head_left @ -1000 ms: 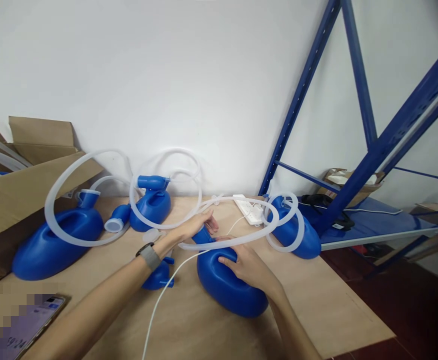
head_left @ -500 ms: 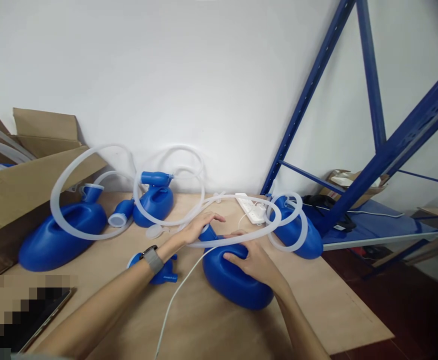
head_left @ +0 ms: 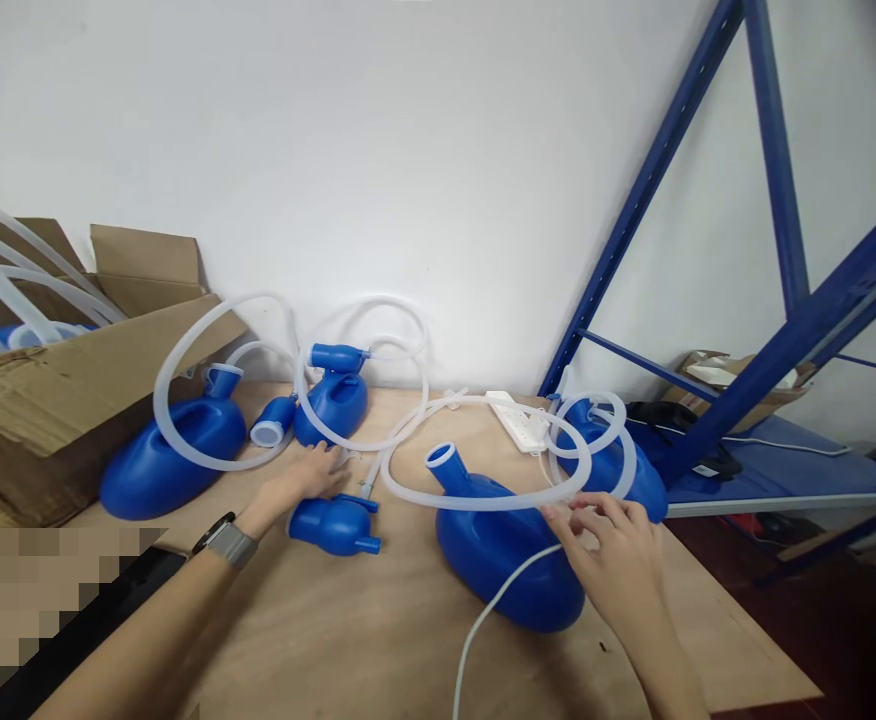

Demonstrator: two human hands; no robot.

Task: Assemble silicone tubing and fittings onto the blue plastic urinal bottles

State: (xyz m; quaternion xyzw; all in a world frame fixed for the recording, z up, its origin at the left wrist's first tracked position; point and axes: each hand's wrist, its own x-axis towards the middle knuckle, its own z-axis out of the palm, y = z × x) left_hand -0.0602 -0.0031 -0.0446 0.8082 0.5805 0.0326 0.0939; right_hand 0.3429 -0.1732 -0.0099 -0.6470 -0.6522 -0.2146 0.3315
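Observation:
My left hand [head_left: 309, 475] reaches low over the table, its fingers slightly apart beside the pale tube end [head_left: 368, 484]. Just in front of it lies a blue plastic spouted piece [head_left: 333, 525]. My right hand [head_left: 610, 540] pinches a white cable [head_left: 498, 592] above the right end of a large blue plastic bottle [head_left: 509, 560]. That bottle lies on its side, its neck [head_left: 445, 462] uncapped and pointing up to the left. A translucent hose [head_left: 483, 503] loops across it, close to my right fingertips.
More blue bottles with hoses lie left [head_left: 175, 455], back [head_left: 331, 408] and right [head_left: 610, 455]. An open cardboard box [head_left: 108, 370] with hoses stands left. A white power strip [head_left: 517, 420] is near the wall. A blue metal rack [head_left: 648, 180] rises beyond the table's right side.
My left hand has left the bottle's neck and moved left, toward the small blue piece. My right hand has let go of the bottle and lifted the cable rightward. The view has shifted left.

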